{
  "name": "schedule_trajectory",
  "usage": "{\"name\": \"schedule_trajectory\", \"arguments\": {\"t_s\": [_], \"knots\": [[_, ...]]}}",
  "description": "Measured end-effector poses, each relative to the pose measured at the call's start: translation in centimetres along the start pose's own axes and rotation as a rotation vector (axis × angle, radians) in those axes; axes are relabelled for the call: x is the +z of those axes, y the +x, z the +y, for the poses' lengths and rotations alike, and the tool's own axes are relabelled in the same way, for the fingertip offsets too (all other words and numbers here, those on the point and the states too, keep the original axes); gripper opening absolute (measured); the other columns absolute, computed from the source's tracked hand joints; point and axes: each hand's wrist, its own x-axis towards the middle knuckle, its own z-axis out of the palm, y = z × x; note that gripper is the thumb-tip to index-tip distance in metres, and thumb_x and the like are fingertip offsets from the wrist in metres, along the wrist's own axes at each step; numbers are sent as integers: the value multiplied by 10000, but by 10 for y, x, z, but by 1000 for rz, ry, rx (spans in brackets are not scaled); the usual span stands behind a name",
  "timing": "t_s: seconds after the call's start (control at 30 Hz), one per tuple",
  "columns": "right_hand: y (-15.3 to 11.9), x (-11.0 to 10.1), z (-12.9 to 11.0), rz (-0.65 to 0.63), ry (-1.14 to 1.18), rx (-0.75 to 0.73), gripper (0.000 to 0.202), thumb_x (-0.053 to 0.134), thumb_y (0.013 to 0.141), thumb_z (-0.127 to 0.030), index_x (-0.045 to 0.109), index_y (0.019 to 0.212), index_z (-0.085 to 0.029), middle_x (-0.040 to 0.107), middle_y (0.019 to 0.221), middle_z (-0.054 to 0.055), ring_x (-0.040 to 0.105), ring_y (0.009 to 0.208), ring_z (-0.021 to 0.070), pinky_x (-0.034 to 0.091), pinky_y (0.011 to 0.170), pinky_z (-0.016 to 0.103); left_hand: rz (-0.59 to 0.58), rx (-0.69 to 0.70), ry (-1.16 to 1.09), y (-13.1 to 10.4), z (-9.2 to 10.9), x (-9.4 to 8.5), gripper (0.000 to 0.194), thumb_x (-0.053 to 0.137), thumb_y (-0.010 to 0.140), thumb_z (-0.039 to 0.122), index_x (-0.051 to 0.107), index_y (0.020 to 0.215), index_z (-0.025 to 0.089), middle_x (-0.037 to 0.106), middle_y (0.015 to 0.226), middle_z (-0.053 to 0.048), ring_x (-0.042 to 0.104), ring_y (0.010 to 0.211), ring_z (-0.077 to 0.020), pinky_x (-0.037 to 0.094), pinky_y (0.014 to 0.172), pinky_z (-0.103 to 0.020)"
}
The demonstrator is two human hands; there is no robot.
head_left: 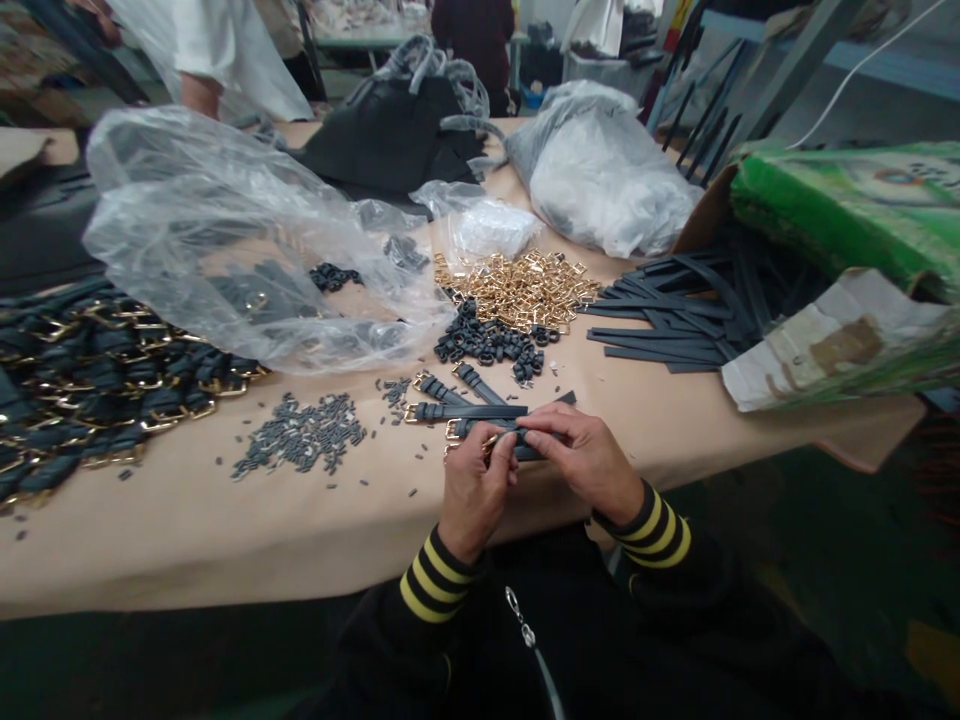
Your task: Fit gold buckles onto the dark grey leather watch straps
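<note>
Near the table's front edge, my left hand [476, 487] pinches a dark strap with a gold buckle, whose details are partly hidden by the fingers. My right hand [589, 458] is closed on the same strap from the right, its fingertips close to those of my left hand. Just beyond them, several dark straps with gold buckles [480, 411] lie on the table. Behind these are a heap of small dark loops [491, 340] and a pile of gold buckles [525, 287]. Small dark pieces [304, 435] are scattered to the left.
Buckled straps [97, 370] are heaped at the left of the table [360, 540], beside a clear plastic bag [217, 220]. Long dark strips [667, 310] lie at the right by a green box [855, 205]. A white bag [600, 170] and people stand farther back.
</note>
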Motion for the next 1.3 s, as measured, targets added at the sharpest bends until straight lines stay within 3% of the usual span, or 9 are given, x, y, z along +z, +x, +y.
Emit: {"name": "schedule_trajectory", "arguments": {"t_s": [0.1, 0.27, 0.37, 0.47, 0.67, 0.83, 1.0, 1.17, 1.3], "knots": [[-2, 4, -2, 52, 71, 18, 144, 593, 752, -179, 691, 858, -167, 630, 855, 57, 588, 838, 152, 471, 791, 294, 19, 9, -24, 0, 3, 4, 172, 470, 841, 323, 498, 763, 172, 513, 554, 44, 498, 468, -80, 413, 500, -200], [-3, 0, 7, 84, 433, 227, 239, 693, 663, -275, 629, 863, -161, 636, 778, 19, 599, 707, 126, 503, 683, 267, -29, 19, -121, 1, 9, 2, 179, 477, 837, 323, 481, 746, 169, 525, 556, 44, 506, 459, -77, 413, 486, -198], [-3, -5, 9, 31, 414, 280, 217, 683, 670, -286, 648, 838, -154, 644, 746, 18, 599, 669, 127, 503, 656, 272, -44, 11, -115, -1, 7, 2, 172, 469, 844, 322, 482, 761, 171, 529, 568, 44, 512, 470, -79, 418, 500, -200], [-3, -8, 7, 11, 255, 227, 182, 658, 693, -257, 675, 842, -154, 655, 756, 27, 602, 685, 140, 495, 661, 282, -6, 34, -43, -2, 3, 6, 169, 462, 848, 319, 483, 759, 176, 527, 564, 45, 515, 476, -81, 415, 515, -201], [-7, 0, 3, 109, -10, -19, 122, 588, 754, -157, 675, 838, -168, 628, 846, 53, 590, 819, 152, 476, 749, 280, 66, 86, 159, -1, -2, 10, 144, 445, 858, 306, 494, 797, 185, 523, 555, 43, 524, 495, -96, 409, 537, -210], [-9, 5, 1, 148, 17, -36, 79, 585, 760, -191, 625, 827, -178, 577, 852, 45, 576, 801, 148, 500, 687, 262, 57, 61, 62, -4, 7, 9, 152, 443, 858, 308, 483, 780, 183, 508, 563, 46, 511, 473, -87, 411, 505, -203], [-5, 3, 2, 16, 408, 168, 196, 675, 689, -284, 523, 743, -172, 539, 640, -30, 544, 527, 89, 489, 524, 223, 16, 51, -33, -5, 11, 9, 161, 452, 854, 311, 480, 770, 176, 505, 536, 50, 504, 458, -85, 413, 495, -202], [-6, -5, 6, -68, 432, 189, 183, 682, 678, -256, 578, 784, -150, 582, 715, -4, 569, 685, 105, 496, 666, 241, -27, 32, -70, -6, 6, 6, 175, 423, 868, 305, 463, 763, 170, 518, 566, 48, 502, 457, -77, 412, 502, -208], [-7, -13, 5, -193, 385, 260, 196, 648, 705, -258, 586, 847, -138, 575, 763, 2, 551, 646, 89, 494, 612, 231, -37, 65, 44, -8, 5, 3, 215, 390, 883, 317, 475, 752, 170, 508, 550, 46, 494, 459, -78, 400, 506, -208]]}}
